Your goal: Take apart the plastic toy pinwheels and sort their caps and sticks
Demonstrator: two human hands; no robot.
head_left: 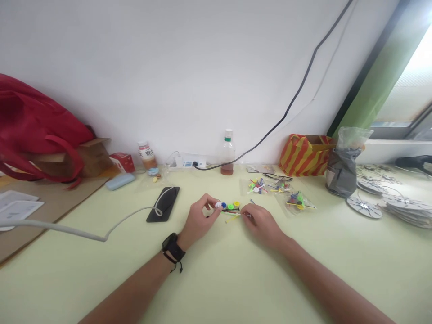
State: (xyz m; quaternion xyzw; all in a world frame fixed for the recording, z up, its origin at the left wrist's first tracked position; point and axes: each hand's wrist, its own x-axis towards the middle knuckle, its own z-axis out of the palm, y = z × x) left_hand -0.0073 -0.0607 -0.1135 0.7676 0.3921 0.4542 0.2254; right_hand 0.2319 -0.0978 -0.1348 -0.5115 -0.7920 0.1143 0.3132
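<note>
My left hand (200,217) pinches a small white round plastic piece (218,204) between thumb and forefinger. Just right of it lie a blue round piece (224,205), a green one (231,207) and a yellow one (236,204). Thin plastic sticks (232,219), one of them yellow, lie on the table between my hands. The fingers of my right hand (262,224) are curled closed at the right ends of these sticks. A pale thin stick seems to be in its grip, though the fingers hide most of it.
Clear bags (258,185) of colourful plastic pieces lie beyond my right hand. A phone (164,204) with a cable is at left. A bottle (227,155) and a power strip (189,162) stand by the wall. Stacked grey discs (408,204) and a striped bag (300,155) are at right.
</note>
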